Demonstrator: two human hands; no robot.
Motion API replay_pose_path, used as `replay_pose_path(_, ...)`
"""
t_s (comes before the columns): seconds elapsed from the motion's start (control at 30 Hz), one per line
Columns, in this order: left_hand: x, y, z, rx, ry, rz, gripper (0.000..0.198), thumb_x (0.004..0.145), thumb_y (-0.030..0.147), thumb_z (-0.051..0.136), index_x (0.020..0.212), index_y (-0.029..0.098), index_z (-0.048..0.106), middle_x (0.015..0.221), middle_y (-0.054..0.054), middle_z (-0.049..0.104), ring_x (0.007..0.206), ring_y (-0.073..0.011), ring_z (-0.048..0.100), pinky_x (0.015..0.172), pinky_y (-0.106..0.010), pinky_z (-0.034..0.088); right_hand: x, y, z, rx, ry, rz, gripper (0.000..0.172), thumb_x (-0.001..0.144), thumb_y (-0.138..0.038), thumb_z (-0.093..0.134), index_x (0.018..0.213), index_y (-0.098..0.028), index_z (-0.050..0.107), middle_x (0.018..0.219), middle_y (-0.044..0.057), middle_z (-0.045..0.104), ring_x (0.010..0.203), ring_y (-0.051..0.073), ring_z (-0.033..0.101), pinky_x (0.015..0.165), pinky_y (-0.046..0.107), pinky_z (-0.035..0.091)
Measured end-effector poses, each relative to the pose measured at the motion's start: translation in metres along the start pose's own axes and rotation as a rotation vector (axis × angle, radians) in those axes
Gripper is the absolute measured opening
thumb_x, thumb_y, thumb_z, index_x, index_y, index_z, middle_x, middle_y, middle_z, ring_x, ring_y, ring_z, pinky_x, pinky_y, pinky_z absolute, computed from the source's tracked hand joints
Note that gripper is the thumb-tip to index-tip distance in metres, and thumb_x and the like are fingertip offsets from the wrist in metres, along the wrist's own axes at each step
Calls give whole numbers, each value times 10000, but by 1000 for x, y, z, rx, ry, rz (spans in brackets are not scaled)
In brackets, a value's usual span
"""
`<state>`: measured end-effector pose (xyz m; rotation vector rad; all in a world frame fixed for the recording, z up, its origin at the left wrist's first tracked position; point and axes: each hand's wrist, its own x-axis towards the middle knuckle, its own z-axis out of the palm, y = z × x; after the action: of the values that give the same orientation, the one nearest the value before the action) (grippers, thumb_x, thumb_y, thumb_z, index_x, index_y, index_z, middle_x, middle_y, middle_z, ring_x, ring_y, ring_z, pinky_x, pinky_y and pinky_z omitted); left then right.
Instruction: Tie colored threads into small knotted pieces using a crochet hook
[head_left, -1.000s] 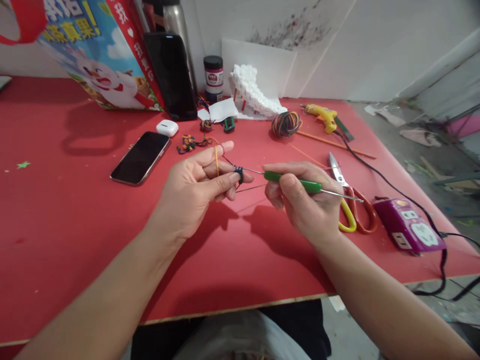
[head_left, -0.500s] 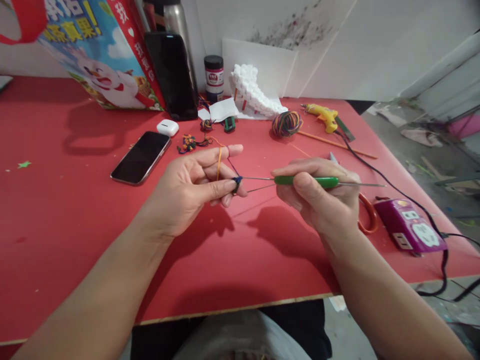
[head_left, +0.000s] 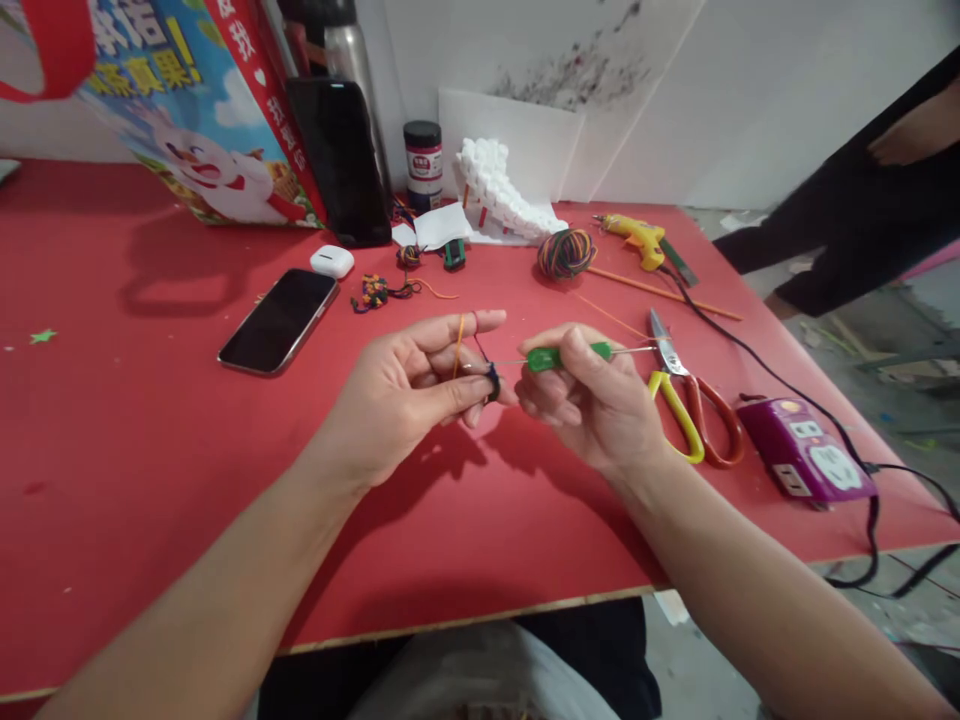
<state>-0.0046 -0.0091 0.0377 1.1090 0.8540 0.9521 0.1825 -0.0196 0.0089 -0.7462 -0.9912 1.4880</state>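
Note:
My left hand point(head_left: 409, 400) pinches a small dark crochet piece point(head_left: 493, 381) between thumb and fingers. Multicoloured yarn point(head_left: 459, 345), orange and dark red here, loops round its raised index finger. My right hand point(head_left: 592, 395) grips the green handle of a crochet hook point(head_left: 546, 358). The hook's thin metal shaft reaches left to the dark piece, its tip beside my left fingers. A ball of multicoloured yarn point(head_left: 567, 254) lies beyond my hands. Scissors point(head_left: 675, 365) with one yellow and one red handle lie just right of my right hand.
A phone point(head_left: 279, 320) and a white earbud case point(head_left: 332, 262) lie at left. Farther back are a knitted scrap point(head_left: 373, 292), a jar point(head_left: 424, 165) and a standing black phone point(head_left: 341, 160). A yellow glue gun point(head_left: 636, 240) and purple power block point(head_left: 806, 448) sit right. Another person's legs point(head_left: 825, 210) show.
My right hand has moved left, bringing the hook through to my left fingers; the gap between my hands has narrowed. The scissors are now uncovered. A person has come into view at right.

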Motion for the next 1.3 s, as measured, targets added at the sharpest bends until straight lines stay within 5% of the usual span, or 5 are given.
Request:
replay_pose_path(0.13,1,-1,4,31,66,-8,606,760,158,848,1347,124,702,695,23,682,566,-97,597,633,-253,528,2,6,4,21,81,21,347,807,-528,834,893,-205,741,551,-96,507,401,39,308,454,236,334)
replay_pose_path(0.4,-4,3,7,204,86,-40,561,762,165,820,1317,160,733,738,12,682,602,-115,599,557,-232,476,2,-6,-9,-96,71,4,345,731,-513,878,754,-184,776,426,-78,447,365,50,253,388,226,171)
replay_pose_path(0.67,-4,0,5,338,9,18,537,816,110,728,1353,129,705,794,-2,693,741,-138,670,738,-261,539,-1,-15,-20,-236,3,-53,254,839,-400,823,778,-154,815,465,-49,468,397,51,297,408,230,171)
replay_pose_path(1.13,-4,-7,4,517,1,84,446,860,147,677,1300,193,736,791,-4,690,720,-153,629,731,-286,500,-2,-23,-22,-537,-10,-191,226,849,-384,811,751,-181,812,538,-8,584,458,97,424,453,273,349)
replay_pose_path(1.3,-1,-6,4,403,59,6,490,819,138,738,1308,151,714,777,8,690,677,-136,643,701,-283,515,-5,-26,-16,-725,-33,-319,216,904,-322,737,732,-206,796,552,-6,594,516,134,519,525,302,433)
